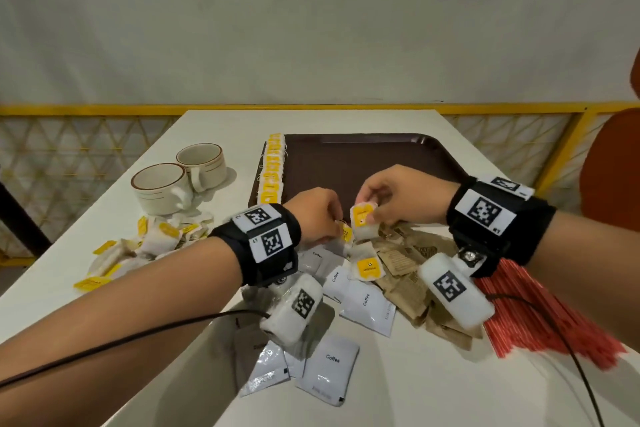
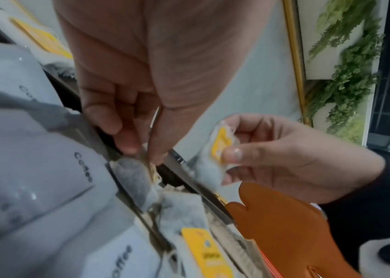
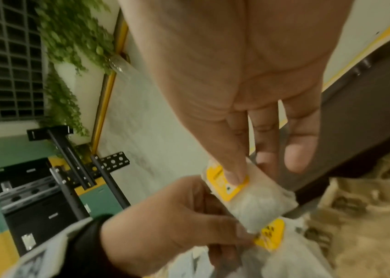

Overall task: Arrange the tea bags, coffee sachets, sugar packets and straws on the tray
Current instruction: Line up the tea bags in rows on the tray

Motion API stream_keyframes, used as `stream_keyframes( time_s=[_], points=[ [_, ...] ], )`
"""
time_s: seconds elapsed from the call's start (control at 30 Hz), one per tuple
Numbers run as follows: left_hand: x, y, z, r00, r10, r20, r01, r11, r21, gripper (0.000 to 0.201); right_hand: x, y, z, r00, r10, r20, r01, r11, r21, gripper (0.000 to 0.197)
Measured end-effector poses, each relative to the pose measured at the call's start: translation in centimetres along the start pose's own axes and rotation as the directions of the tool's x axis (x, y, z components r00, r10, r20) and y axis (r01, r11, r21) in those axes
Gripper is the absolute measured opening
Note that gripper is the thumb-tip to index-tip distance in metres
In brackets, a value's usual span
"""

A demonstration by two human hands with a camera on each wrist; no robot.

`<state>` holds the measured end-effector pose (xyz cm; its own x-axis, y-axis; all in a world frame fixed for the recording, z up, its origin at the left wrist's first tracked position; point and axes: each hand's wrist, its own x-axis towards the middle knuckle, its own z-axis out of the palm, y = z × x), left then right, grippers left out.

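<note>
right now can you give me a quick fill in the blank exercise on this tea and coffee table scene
1. The row of tea bags lies along the ____ edge of the brown tray.
2. The right hand pinches a ____.
3. ____ cups stand left of the tray.
4. The white sachets are printed with the word ____.

Missing words: left; tea bag; two; coffee

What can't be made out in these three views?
- Head view: the left hand covers what its fingers pinch; only a yellow tag shows.
- Head view: wrist cameras cover parts of the coffee sachets and the red straws, which also run off the right edge.
- Left wrist view: the tea bag in the right hand is blurred, print unreadable.
- Right wrist view: the brown packets are blurred.
</note>
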<state>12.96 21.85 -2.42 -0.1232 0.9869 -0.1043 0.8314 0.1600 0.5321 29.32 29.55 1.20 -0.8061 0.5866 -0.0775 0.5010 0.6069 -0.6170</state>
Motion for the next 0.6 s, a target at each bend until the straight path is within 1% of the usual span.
stream_keyframes(
  time_s=[0.07,0.1,0.17,0.2,0.23,0.3,0.4,0.47,0.53,0.6],
  points=[
    [0.3,0.2,0.2,0.998,0.009,-0.063,-0.008,1.000,0.010,0.020,-0.8,-0.2,-0.9,0.999,-0.022,-0.050,0.026,0.996,0.090,0.012],
    [0.3,0.2,0.1,0.997,0.009,-0.073,-0.012,0.999,-0.036,0.021,-1.2,-0.3,-1.3,0.999,-0.032,-0.039,0.037,0.988,0.149,0.012],
    [0.3,0.4,-0.5,0.998,0.011,-0.066,-0.024,0.979,-0.202,0.020,-2.1,-0.6,-2.0,0.995,-0.062,0.081,0.038,0.961,0.274,0.015],
    [0.1,0.5,-0.9,0.997,0.014,-0.071,-0.033,0.960,-0.277,0.015,-2.4,-0.7,-2.2,0.988,-0.079,0.136,0.037,0.956,0.290,0.017],
    [-0.1,0.6,-1.3,0.996,0.024,-0.089,-0.053,0.941,-0.334,0.009,-2.7,-0.7,-2.3,0.984,-0.091,0.152,0.048,0.963,0.266,0.018],
    [-0.8,0.8,-2.0,0.989,0.052,-0.135,-0.107,0.895,-0.434,0.009,-3.0,-0.8,-2.2,0.985,-0.108,0.135,0.076,0.972,0.222,0.018],
    [-2.0,1.1,-2.4,0.977,0.099,-0.188,-0.183,0.841,-0.510,0.010,-3.2,-1.2,-1.6,0.977,-0.147,0.155,0.092,0.943,0.320,0.019],
    [-2.7,1.2,-2.3,0.971,0.124,-0.205,-0.213,0.838,-0.503,0.008,-3.2,-1.7,-1.2,0.980,-0.170,0.103,0.127,0.933,0.336,0.019],
    [-3.2,1.0,-2.1,0.970,0.126,-0.207,-0.218,0.827,-0.518,0.006,-3.0,-2.0,-0.8,0.983,-0.182,-0.022,0.181,0.946,0.269,0.016],
    [-3.7,0.8,-2.0,0.973,0.114,-0.200,-0.209,0.802,-0.560,0.007,-2.7,-2.2,-0.2,0.976,-0.174,-0.132,0.198,0.961,0.192,0.014]
  ],
)
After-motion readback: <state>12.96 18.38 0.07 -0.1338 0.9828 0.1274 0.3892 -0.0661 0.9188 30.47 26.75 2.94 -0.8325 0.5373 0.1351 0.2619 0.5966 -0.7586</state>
